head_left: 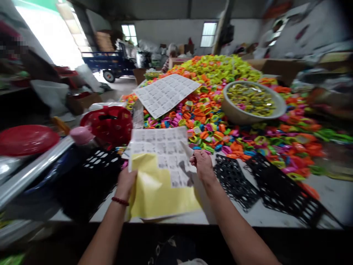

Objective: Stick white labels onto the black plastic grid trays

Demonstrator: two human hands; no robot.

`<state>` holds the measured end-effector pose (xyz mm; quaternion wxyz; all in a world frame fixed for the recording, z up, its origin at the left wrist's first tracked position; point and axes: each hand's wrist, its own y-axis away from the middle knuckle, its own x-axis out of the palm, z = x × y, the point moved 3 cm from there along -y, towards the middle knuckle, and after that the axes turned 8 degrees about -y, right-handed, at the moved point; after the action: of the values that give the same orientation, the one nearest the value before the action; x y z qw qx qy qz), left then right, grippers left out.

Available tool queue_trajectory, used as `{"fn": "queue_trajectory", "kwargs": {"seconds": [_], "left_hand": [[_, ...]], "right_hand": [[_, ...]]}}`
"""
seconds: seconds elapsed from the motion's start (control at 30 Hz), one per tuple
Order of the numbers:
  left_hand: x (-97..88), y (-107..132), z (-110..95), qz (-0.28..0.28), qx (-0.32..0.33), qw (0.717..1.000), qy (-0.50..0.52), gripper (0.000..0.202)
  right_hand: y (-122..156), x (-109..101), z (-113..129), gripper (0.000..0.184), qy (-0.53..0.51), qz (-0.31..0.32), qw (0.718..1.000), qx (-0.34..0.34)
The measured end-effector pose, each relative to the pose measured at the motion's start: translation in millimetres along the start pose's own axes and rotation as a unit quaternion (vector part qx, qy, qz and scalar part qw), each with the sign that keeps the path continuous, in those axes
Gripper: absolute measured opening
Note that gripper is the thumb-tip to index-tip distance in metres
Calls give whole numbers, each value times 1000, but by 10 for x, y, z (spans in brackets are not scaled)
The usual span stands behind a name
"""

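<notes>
A sticker sheet with a yellow backing lies in front of me on the white table. My left hand grips its left edge, fingers closed behind the paper. My right hand pinches the peeled corner of the printed layer at the sheet's right side. Part of the yellow backing is bare where the printed layer is gone. A second full sticker sheet rests on the pile of coloured plastic pieces further back.
A grey bowl of yellow pieces sits in the pile. Black plastic trays lie at right, another black tray at left. A red basket, a pink cap and a red lid stand left.
</notes>
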<state>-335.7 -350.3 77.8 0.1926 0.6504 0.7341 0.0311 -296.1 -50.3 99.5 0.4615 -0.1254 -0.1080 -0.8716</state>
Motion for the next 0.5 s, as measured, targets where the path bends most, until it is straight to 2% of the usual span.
{"fn": "queue_trajectory", "kwargs": {"seconds": [0.03, 0.07, 0.13, 0.17, 0.23, 0.27, 0.3, 0.33, 0.37, 0.43, 0.5], "left_hand": [[-54, -46, 0, -31, -1, 998, -48, 41], [-108, -78, -11, -63, -1, 987, -146, 43], [-167, -70, -72, -96, 14, 931, -351, 53], [-163, -16, -130, -112, 50, 893, -432, 59], [-61, 205, -282, -150, 172, 836, -500, 63], [46, 365, -363, -162, 245, 820, -492, 61], [191, 541, -431, -156, 310, 815, -464, 58], [376, 714, -478, -123, 352, 826, -423, 54], [598, 869, -500, -67, 367, 849, -374, 49], [1136, 1112, -467, 99, 323, 897, -284, 34], [1700, 1274, -374, 243, 251, 908, -232, 26]], "right_hand": [[34, -152, 73, 21, -8, -13, 1000, -9], [98, -315, 143, 23, -14, -23, 999, -20], [301, -656, 253, 28, -12, -35, 998, -46], [427, -831, 290, 29, -3, -39, 997, -60], [687, -1186, 330, 31, 27, -64, 994, -88], [806, -1361, 336, 32, 41, -81, 991, -99], [913, -1529, 339, 32, 52, -100, 988, -108], [1004, -1687, 339, 32, 61, -119, 984, -115], [1079, -1831, 339, 32, 69, -137, 981, -121], [1187, -2069, 343, 32, 84, -160, 975, -128], [1266, -2238, 361, 31, 94, -172, 971, -136]]}}
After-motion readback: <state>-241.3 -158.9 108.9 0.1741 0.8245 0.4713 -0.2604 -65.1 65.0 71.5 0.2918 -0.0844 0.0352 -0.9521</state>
